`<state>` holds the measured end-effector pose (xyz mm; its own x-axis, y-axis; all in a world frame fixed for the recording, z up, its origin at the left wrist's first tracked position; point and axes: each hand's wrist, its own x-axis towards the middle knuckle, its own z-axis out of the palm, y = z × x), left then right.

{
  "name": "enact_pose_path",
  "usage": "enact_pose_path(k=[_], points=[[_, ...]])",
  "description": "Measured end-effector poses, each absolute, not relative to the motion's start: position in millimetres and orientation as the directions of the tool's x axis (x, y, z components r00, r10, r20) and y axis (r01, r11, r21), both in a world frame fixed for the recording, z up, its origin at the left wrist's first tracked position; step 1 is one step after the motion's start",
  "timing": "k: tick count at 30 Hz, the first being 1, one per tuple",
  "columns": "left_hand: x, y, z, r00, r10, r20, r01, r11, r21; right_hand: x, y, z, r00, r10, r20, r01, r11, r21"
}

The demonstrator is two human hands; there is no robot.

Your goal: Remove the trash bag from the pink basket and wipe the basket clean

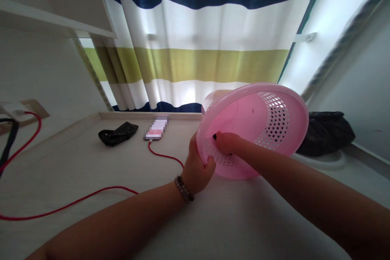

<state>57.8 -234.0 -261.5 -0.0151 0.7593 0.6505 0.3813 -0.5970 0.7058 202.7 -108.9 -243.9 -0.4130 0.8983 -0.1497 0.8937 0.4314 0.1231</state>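
A pink plastic basket (243, 111) with a perforated wall is tilted over the table, its wide mouth facing me. My left hand (199, 166) grips the basket's rim on the left, thumb inside and fingers behind. Inside the basket, my right hand (228, 143) is closed near the lower left wall. A small black bit shows at its fingertips and another dark edge beneath it; the kind of thing is not clear. On my left wrist sits a beaded bracelet (183, 189).
A crumpled black bag (118, 133) and a phone (157, 128) on a red charging cable (164, 155) lie at the back left. Behind the basket on the right is a larger black bag (327, 134). A striped curtain (207, 65) hangs behind the table (146, 219).
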Motion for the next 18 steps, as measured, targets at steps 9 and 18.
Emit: enact_pose_path(k=[9,18], points=[[57.0,-234.7,-260.8,0.011,0.754,0.657,0.384,-0.61,0.693,210.0,-105.0,-242.5,-0.394,0.915,-0.084,0.915,0.399,0.053],[56.5,-235.0,-255.5,0.01,0.753,0.658,0.375,-0.613,0.696,192.1,-72.4,-234.4,-0.185,0.983,-0.02,0.968,0.178,-0.179]])
